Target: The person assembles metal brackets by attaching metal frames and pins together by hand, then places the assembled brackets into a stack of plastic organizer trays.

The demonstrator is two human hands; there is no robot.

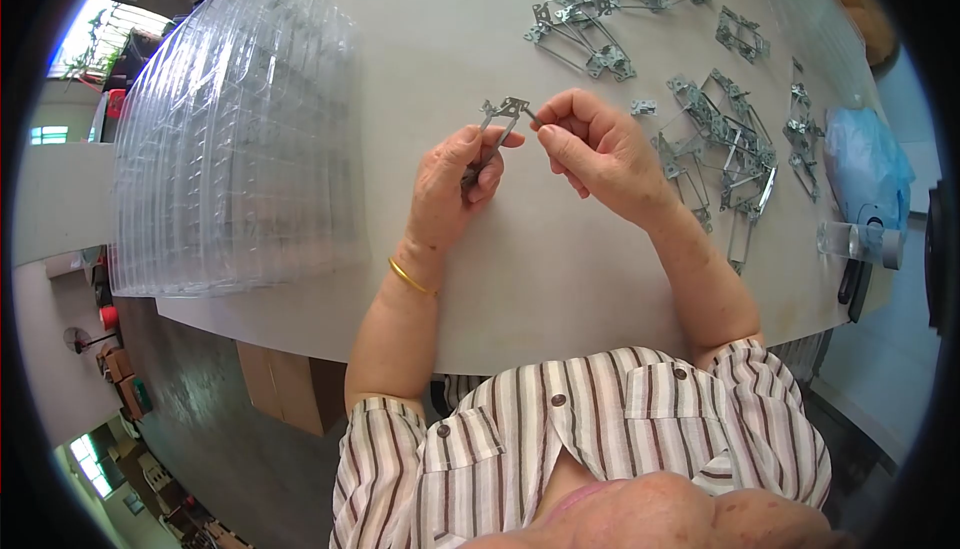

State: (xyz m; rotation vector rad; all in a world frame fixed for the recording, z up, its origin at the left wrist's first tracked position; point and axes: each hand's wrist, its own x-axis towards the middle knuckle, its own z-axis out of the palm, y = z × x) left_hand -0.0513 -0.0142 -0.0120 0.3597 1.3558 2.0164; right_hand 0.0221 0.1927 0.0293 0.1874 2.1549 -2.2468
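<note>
A metal frame (513, 107) is gripped in the left hand (447, 179) above the tabletop (540, 279), the right hand (602, 151) pinching a thin rod (532, 116) at its corner, with similar linkages (712, 121) lying to the right and clear plastic trays (230, 159) stacked left.

Single head-worn fisheye view, looking steeply down, close above table (560, 269)

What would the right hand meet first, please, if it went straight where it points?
Probably the metal frame in the left hand; depth is unclear, so the right hand may be touching it.
</note>
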